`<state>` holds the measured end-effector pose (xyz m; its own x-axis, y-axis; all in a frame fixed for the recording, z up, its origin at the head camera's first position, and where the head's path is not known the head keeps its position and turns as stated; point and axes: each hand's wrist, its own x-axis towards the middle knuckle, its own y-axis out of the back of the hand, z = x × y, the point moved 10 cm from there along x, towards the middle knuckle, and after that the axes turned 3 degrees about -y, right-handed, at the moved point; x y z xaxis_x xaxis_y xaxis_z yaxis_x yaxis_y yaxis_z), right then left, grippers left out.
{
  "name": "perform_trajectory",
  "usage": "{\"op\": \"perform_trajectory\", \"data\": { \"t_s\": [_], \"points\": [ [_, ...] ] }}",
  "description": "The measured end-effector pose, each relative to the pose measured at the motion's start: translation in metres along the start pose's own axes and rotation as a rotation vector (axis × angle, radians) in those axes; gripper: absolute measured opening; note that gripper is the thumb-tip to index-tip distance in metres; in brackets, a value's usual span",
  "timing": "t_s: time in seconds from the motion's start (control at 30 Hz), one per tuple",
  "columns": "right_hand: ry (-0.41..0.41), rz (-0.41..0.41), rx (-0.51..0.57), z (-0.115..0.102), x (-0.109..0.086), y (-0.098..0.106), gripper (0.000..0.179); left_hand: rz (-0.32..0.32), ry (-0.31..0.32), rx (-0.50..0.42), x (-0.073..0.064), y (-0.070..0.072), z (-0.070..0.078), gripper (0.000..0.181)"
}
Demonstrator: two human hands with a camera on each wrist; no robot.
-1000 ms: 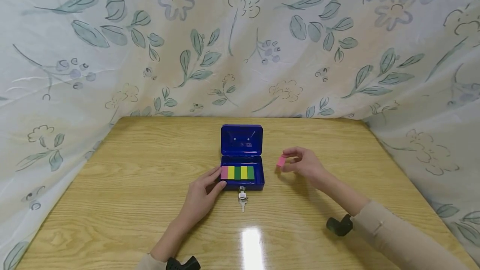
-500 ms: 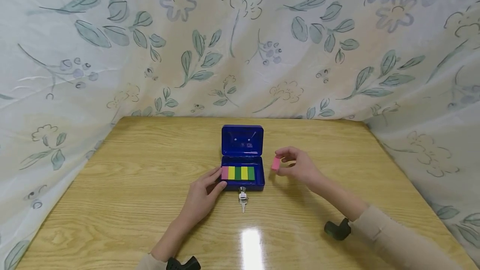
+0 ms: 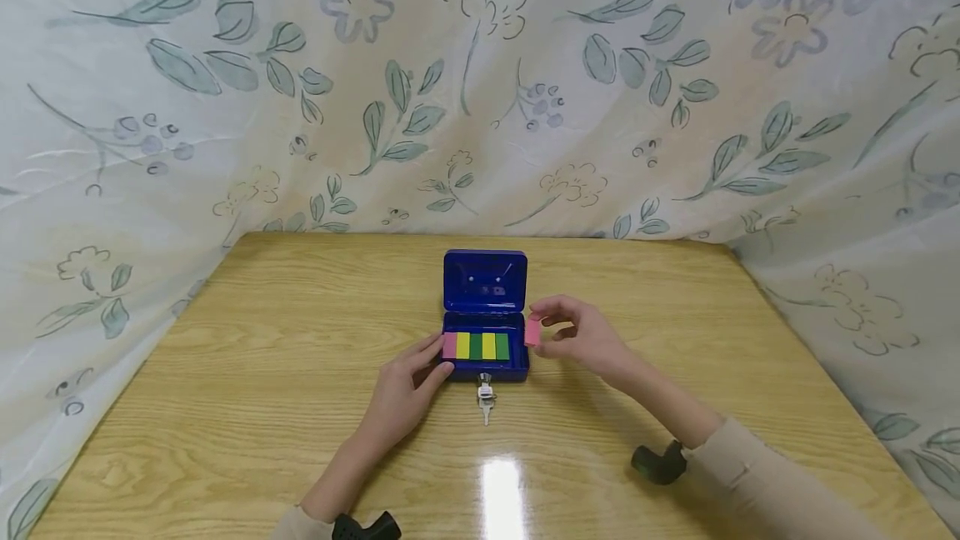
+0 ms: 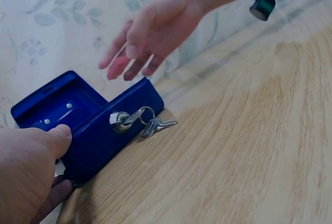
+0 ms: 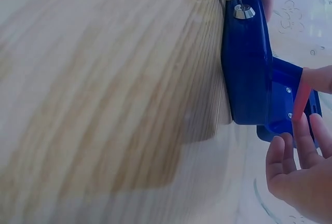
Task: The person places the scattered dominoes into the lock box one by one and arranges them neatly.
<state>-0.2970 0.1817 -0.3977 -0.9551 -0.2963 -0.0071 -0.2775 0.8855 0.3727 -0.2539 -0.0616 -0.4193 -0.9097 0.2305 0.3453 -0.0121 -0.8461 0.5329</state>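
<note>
A small blue metal cash box (image 3: 507, 374) stands on the table, its lid (image 3: 485, 273) raised at the back. Inside is a row of several coloured blocks (image 3: 476, 346), pink at the left end, then yellow and green by turns, with a gap at the right end. My left hand (image 3: 402, 383) grips the box's left side, thumb at the front corner in the left wrist view. Between thumb and fingertips, my right hand (image 3: 587, 338) pinches a flat pink block (image 3: 532, 332), upright at the box's right rim. In the right wrist view the pink block (image 5: 302, 98) overlaps the lid.
From the lock on the box's front, a key ring with keys (image 3: 486, 405) hangs down onto the wooden table (image 3: 300, 340). A floral cloth (image 3: 480, 140) rises behind the table and along both sides. Each wrist wears a black camera (image 3: 660, 463).
My right hand has moved left with the pink block, from out over the table to the box's right edge. The left hand and the box have stayed put.
</note>
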Motion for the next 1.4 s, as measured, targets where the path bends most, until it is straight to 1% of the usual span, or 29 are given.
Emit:
{"op": "perform_trajectory", "data": {
  "t_s": [0.13,0.47,0.63,0.87,1.0,1.23,1.4],
  "points": [
    [0.02,-0.018,-0.033,-0.004,0.001,-0.007,0.049,0.003,0.001,-0.002,0.0,0.0,-0.002,0.044],
    [0.014,0.007,-0.123,-0.004,0.009,-0.016,0.042,0.006,-0.005,0.003,0.0,0.0,-0.004,0.045],
    [0.022,-0.004,-0.167,-0.005,0.013,-0.023,0.042,0.004,-0.004,0.004,0.0,0.0,-0.003,0.045],
    [0.025,0.008,-0.344,-0.01,0.017,-0.032,0.042,-0.001,0.001,0.003,0.001,0.0,-0.001,0.044],
    [0.015,0.009,-0.416,-0.01,0.02,-0.037,0.043,0.003,-0.003,0.003,0.0,0.0,-0.001,0.045],
    [0.01,-0.032,-0.517,-0.011,0.025,-0.045,0.043,0.001,-0.007,0.002,0.0,0.0,-0.001,0.044],
    [0.01,-0.054,-0.527,-0.012,0.026,-0.047,0.044,-0.003,0.002,0.0,0.0,0.0,-0.001,0.044]
  ]
}}
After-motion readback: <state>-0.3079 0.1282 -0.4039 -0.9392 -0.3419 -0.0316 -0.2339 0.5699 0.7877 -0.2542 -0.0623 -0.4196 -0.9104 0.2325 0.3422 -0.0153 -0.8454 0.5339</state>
